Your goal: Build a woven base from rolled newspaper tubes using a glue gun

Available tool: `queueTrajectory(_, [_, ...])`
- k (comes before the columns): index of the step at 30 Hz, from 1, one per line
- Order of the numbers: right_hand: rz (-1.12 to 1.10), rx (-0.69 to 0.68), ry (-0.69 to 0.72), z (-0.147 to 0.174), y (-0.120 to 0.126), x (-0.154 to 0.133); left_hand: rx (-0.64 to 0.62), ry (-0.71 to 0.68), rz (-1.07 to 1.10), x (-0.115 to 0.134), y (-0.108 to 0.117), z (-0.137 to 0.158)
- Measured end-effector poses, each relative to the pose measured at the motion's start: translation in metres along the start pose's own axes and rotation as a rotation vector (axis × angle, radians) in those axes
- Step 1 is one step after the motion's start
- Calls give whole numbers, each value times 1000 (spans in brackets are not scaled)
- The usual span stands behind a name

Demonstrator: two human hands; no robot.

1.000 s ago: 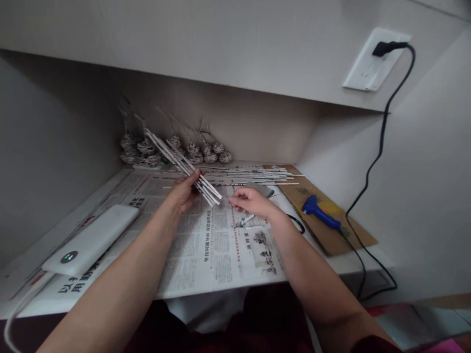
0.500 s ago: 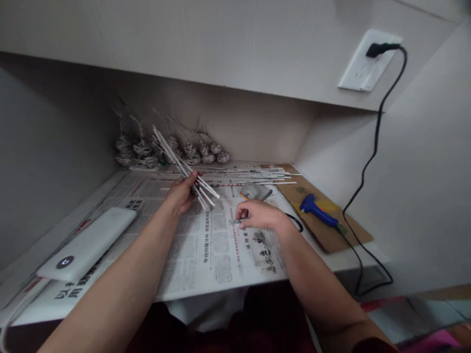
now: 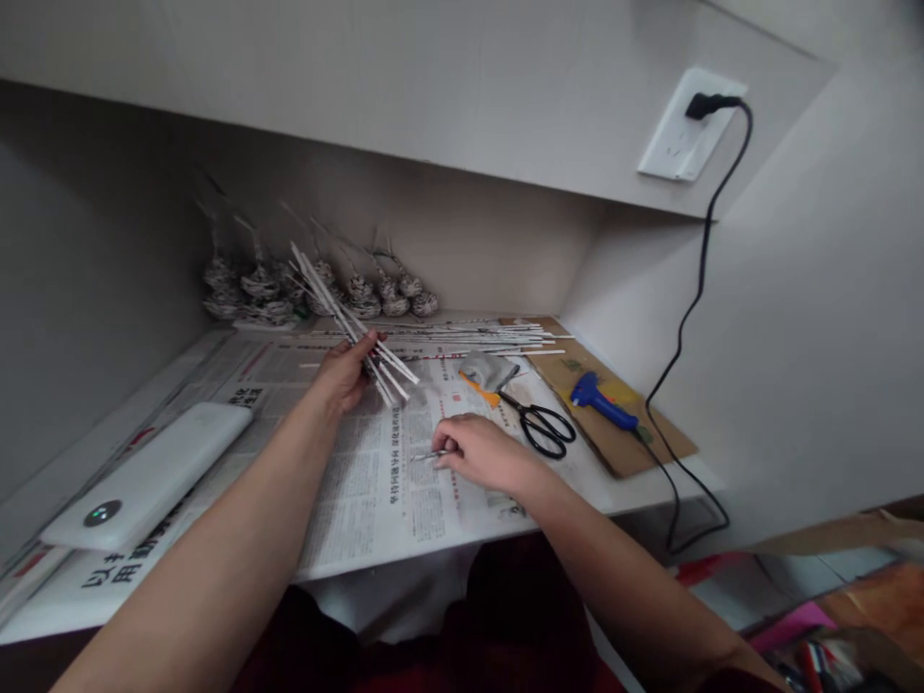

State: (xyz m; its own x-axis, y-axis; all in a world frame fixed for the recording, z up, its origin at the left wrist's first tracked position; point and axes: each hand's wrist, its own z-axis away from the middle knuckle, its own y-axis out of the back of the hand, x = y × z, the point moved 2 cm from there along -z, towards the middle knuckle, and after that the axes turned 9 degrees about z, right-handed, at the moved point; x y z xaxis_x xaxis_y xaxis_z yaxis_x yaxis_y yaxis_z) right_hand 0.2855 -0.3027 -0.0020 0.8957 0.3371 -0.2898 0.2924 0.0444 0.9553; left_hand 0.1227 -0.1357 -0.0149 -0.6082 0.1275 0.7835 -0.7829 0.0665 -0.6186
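My left hand [image 3: 347,372] is closed round a bundle of rolled newspaper sticks [image 3: 328,300], which slants up and away to the left. The near ends of the sticks fan apart just right of the thumb. Lower and to the right, my right hand [image 3: 473,448] pinches a thin, greyish pointed piece [image 3: 427,455] above the newspaper [image 3: 361,520]; its kind is too small to tell. Black-handled scissors [image 3: 547,428] lie beyond my right hand, beside a grey packet [image 3: 488,371] and an orange piece [image 3: 479,389].
More paper sticks [image 3: 462,337] lie across the back. Several woven gourd shapes [image 3: 260,283] stand at the back left. A white power bank [image 3: 155,472] lies at left. At right, a blue glue gun [image 3: 603,399] rests on cardboard [image 3: 650,452], its cord running to the wall socket [image 3: 679,140].
My right hand has moved left and nearer to me, uncovering the scissors. The left hand still holds the paper sticks. The whole view has shifted slightly.
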Motion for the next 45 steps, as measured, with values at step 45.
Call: queueTrajectory(45, [-746, 173, -337, -77, -28, 30, -214, 4, -25, -10, -15, 14])
